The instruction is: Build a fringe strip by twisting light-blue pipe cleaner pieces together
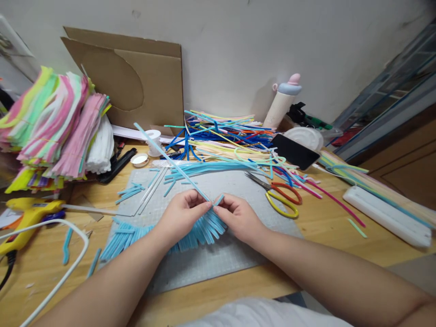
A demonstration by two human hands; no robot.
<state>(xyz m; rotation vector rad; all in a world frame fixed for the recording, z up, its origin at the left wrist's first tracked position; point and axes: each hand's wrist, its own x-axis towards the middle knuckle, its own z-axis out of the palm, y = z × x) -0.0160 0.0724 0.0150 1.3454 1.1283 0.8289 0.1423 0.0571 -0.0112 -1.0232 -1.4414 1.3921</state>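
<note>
- Blue pipe-cleaner fringe [204, 231]: draped over the gray cutting mat [200, 269], running from the mat's left side up to the fingertips; a long row of short lengths apparently done, joining method hidden.
- Bundle of long blue stems [218, 168]: lying behind the hands, uncut.
- Left hand [184, 213]: pinching the long blue stem [184, 175] between thumb and forefinger at the fringe's end; stretch beyond the pinch bare, so seemingly unfinished.
- Right hand [240, 218]: pinching a short blue piece [220, 199] at the same spot, apparently mid-fastening.
- Scissors [268, 185]: lying unheld, right of the hands.
- Loose short pieces [129, 193]: waiting on the mat, apart from the fringe.
</note>
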